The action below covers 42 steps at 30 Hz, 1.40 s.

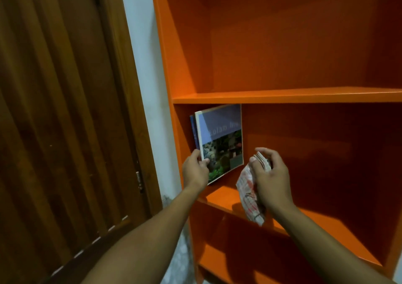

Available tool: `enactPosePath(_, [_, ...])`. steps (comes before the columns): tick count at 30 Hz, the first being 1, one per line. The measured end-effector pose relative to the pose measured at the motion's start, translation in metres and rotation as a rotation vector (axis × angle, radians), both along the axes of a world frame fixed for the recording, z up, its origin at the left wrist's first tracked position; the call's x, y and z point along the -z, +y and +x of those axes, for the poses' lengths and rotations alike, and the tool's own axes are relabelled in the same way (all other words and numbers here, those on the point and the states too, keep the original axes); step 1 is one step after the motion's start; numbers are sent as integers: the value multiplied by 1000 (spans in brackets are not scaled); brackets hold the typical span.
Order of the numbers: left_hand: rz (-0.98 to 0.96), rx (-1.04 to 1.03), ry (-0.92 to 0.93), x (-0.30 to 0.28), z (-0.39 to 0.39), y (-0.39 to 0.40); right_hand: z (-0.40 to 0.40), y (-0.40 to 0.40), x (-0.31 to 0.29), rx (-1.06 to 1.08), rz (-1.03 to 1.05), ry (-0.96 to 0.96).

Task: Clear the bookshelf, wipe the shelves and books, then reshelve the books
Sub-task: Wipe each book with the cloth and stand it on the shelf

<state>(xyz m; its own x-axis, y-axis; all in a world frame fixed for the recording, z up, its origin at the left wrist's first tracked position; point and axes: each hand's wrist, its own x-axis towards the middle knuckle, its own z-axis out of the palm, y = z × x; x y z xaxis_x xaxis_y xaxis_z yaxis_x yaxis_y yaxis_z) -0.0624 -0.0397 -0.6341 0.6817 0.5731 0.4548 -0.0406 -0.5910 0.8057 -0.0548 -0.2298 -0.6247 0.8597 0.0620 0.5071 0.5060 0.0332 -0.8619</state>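
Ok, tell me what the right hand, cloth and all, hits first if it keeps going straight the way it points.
Probably the orange back panel: the right hand with the cloth points into bare shelf space right of the book. Depth is unclear.

Head view, angled down, close to orange bookshelf (282, 95)

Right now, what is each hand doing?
Left hand: closed on the book, at its lower front corner.
Right hand: closed on the cloth.
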Motion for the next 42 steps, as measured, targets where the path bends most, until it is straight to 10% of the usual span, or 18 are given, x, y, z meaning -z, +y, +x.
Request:
enactPosePath(23, [344, -183, 217, 39, 50, 22, 17, 0, 17, -132, -148, 211])
enactPosePath(31, [483, 15, 103, 103, -60, 33, -31, 6, 57, -423, 24, 892])
enactPosePath(42, [63, 160, 886, 305, -231, 49, -110, 16, 160, -424, -146, 1085])
